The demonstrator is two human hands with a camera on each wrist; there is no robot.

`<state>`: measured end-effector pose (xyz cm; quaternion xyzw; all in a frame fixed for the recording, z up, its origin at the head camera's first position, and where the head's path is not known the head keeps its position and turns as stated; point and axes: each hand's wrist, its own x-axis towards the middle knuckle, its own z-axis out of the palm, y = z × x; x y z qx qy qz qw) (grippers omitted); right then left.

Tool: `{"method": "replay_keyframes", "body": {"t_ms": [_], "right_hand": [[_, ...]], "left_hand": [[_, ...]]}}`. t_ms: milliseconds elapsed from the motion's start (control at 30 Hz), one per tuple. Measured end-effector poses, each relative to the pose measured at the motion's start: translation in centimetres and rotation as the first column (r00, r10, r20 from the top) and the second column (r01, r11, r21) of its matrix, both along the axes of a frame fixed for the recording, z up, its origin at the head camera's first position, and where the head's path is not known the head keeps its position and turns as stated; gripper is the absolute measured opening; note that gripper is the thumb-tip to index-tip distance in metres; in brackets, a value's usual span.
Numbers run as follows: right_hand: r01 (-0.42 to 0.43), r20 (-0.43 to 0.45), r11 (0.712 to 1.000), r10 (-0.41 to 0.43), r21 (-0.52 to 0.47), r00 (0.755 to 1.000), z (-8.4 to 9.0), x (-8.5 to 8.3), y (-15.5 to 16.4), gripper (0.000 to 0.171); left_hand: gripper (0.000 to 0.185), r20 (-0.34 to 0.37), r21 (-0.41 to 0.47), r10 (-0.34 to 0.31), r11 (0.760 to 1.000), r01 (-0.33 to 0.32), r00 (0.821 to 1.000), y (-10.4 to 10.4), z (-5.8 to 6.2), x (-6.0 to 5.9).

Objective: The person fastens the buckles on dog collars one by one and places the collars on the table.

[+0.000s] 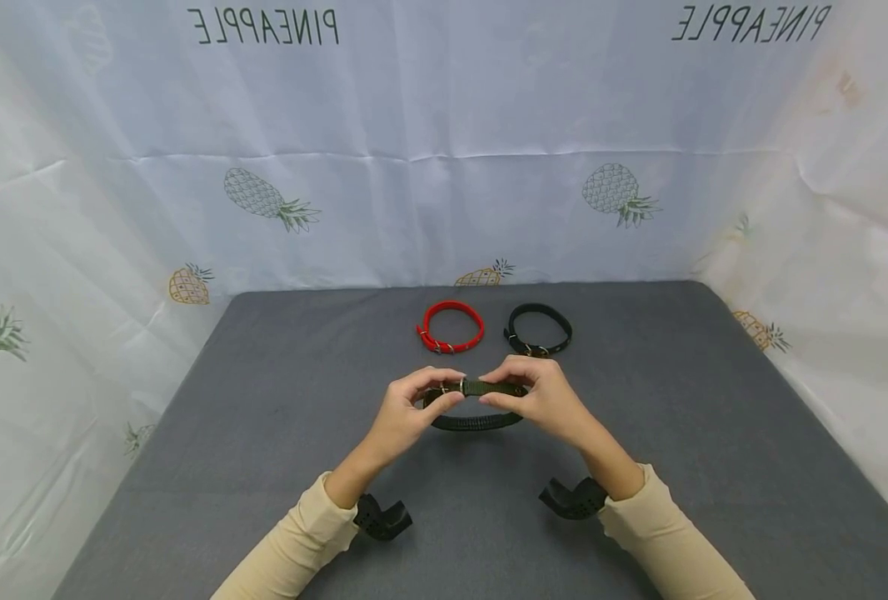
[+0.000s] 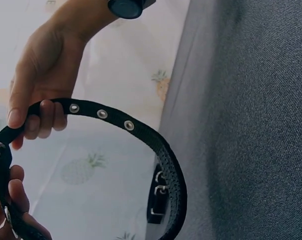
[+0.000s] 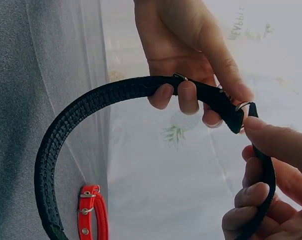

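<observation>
Both hands hold a dark green collar (image 1: 476, 423), its padded loop hanging above the grey table. My left hand (image 1: 402, 412) pinches the end with the metal buckle (image 3: 245, 105), thumb and fingers on either side of the strap. Thumb and fingers of my right hand (image 1: 545, 398) grip the other end, where metal eyelets (image 2: 102, 114) run along the strap. The strap's end meets the buckle between the two hands' fingertips. Farther back on the table, a red collar (image 1: 453, 347) and a black collar (image 1: 564, 340) lie side by side, each curled in a ring.
The grey table (image 1: 279, 467) reaches back to a white curtain (image 1: 444, 100) printed with pineapples, which also hangs at both sides. A black wrist mount (image 1: 384, 518) sits at the left wrist, another black mount (image 1: 573, 500) at the right.
</observation>
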<state>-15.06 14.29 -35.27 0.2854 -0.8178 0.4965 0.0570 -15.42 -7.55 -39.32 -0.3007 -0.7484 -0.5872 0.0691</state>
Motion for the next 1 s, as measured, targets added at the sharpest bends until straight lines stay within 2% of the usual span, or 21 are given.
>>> {"method": "replay_keyframes", "body": {"t_ms": [400,533,700,800,1000], "right_hand": [[0.003,-0.024,0.999,-0.002,0.035,1.0,-0.4,-0.1,-0.4,0.021],[0.009,0.009,0.999,-0.01,0.034,1.0,-0.3,0.0,-0.7,0.025],[-0.023,0.05,1.0,0.022,0.015,0.999,-0.4,-0.1,-1.0,0.016],[-0.035,0.048,0.999,0.034,0.017,0.998,-0.7,-0.2,-1.0,0.016],[-0.017,0.081,1.0,0.016,0.015,0.997,-0.9,-0.4,-1.0,0.028]], "left_hand": [[0.022,-0.035,-0.033,0.015,0.999,-0.016,0.999,0.2,0.2,0.2],[0.023,-0.092,-0.03,0.037,0.999,-0.04,0.995,0.3,0.0,0.2],[0.026,-0.14,-0.041,0.043,0.998,-0.049,0.989,0.5,0.0,0.2],[0.031,-0.121,-0.062,0.018,0.998,-0.026,0.993,0.6,0.0,0.3],[0.045,-0.025,-0.114,-0.074,0.991,0.071,0.997,0.3,0.0,0.6]]}}
